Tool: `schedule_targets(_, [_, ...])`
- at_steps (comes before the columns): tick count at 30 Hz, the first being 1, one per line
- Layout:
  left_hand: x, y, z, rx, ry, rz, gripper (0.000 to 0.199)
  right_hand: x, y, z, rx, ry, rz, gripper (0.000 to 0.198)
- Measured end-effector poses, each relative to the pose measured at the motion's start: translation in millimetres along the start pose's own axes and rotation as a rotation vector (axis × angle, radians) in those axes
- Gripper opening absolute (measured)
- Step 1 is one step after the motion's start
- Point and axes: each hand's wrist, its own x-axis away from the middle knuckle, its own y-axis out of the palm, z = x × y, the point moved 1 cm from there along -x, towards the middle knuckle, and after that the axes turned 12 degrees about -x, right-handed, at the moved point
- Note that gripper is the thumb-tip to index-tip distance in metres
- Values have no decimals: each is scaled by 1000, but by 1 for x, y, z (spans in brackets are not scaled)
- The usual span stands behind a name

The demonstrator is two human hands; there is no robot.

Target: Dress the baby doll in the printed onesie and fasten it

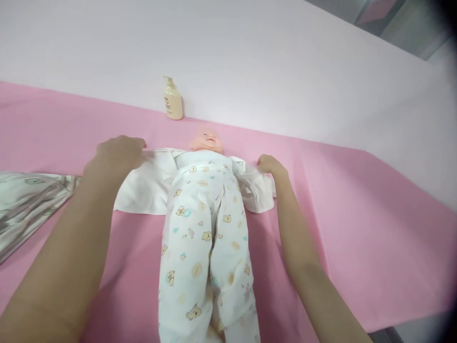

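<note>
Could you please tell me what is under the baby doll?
A white garment shows on both sides of the baby doll's upper body, lying on a pink cloth. Whatever lies directly beneath the body is covered and cannot be seen.

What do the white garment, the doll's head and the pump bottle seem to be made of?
White garment: cloth, perhaps cotton; matte, with soft creases and a thin, limp drape.
Doll's head: probably vinyl or silicone, I can't tell which; its surface looks smooth and moulded.
Pump bottle: likely plastic, judging by its smooth, cream-coloured, slightly shiny body.
</note>
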Motion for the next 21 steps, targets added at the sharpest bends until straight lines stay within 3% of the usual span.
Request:
schedule_targets(2, [-1,6,14,25,114,-20,51,1,6,-11,13,-39,-13,33])
schedule_targets(5, [-1,8,38,73,252,19,49,6,13,-35,-61,-226,-44,36])
schedule_targets(8, [-1,5,45,109,205,66,46,16,20,-57,-196,-440,-62,35])
schedule_targets(10, [-1,3,39,197,166,74,43,23,24,-67,-239,-499,-74,35])
schedule_targets(13, [-5,5,23,308,92,100,42,32,29,-77,-257,-478,-92,36])
schedule_targets(17, [-9,15,11,268,-34,109,47,36,35,-84,-262,-414,-163,41])
schedule_targets(21, [0,6,27,93,-24,189,51,33,46,-86,-196,-347,-191,52])
